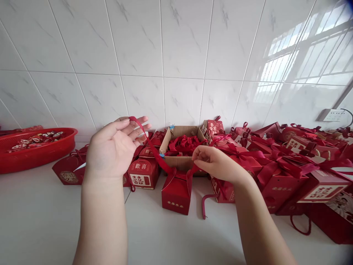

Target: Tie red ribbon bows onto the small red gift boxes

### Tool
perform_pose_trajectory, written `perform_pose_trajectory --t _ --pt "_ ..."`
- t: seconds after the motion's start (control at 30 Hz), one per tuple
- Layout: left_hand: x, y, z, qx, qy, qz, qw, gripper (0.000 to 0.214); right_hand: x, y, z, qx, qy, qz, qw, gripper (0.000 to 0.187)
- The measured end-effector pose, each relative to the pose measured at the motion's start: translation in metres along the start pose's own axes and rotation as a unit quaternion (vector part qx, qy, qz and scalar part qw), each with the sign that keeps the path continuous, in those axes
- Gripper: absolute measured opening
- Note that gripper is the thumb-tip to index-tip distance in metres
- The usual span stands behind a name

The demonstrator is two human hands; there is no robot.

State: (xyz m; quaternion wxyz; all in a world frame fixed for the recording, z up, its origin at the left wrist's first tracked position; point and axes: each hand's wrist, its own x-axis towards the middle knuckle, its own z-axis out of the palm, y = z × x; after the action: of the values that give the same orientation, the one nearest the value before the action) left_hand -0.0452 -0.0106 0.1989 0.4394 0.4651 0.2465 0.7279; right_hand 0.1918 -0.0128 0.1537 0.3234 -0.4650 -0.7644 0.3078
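A small red gift box (176, 192) stands on the white counter (41, 217) in front of me. A red ribbon (153, 147) runs up from its top to my left hand (113, 149), which is raised with the ribbon pinched between thumb and fingertips. My right hand (213, 162) sits lower, just right of the box top, fingers curled round the ribbon's other end.
A cardboard box (182, 162) of red ribbons sits behind. Several red gift boxes (286, 165) crowd the right side, with a few more (142, 173) at the left. A red basket (35, 151) of small packets stands far left. A tiled wall (176, 55) is behind.
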Motion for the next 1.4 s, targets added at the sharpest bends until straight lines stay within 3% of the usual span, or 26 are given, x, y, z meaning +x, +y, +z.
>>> perform_pose_trajectory --t 0.17,0.37,0.57,0.77,0.97,1.13,1.4 --pt "-0.002 0.001 0.001 -0.015 -0.028 -0.001 0.999 0.010 -0.003 -0.007 -0.001 0.143 0.069 -0.005 0.987 0.013" --pt "-0.006 0.003 0.005 -0.032 -0.034 0.025 0.999 0.014 -0.004 -0.006 -0.005 0.089 0.190 0.009 0.978 0.018" --pt "-0.007 0.001 0.005 -0.027 -0.042 0.081 0.995 0.015 -0.001 -0.003 -0.007 0.175 0.253 -0.051 0.950 0.015" --pt "-0.005 -0.004 0.003 0.021 -0.060 0.097 0.993 0.010 -0.002 -0.002 -0.009 0.223 0.254 -0.099 0.936 0.018" --pt "-0.006 -0.009 0.003 0.110 -0.038 0.078 0.990 0.007 -0.004 -0.001 -0.008 0.280 0.252 -0.164 0.912 0.027" --pt "-0.007 -0.010 0.004 0.108 -0.033 0.125 0.986 0.009 -0.006 -0.001 -0.009 0.275 0.188 -0.206 0.920 0.032" --pt "-0.010 -0.009 0.010 0.053 -0.041 0.154 0.986 0.009 -0.015 -0.002 -0.014 0.234 0.134 -0.251 0.930 0.039"
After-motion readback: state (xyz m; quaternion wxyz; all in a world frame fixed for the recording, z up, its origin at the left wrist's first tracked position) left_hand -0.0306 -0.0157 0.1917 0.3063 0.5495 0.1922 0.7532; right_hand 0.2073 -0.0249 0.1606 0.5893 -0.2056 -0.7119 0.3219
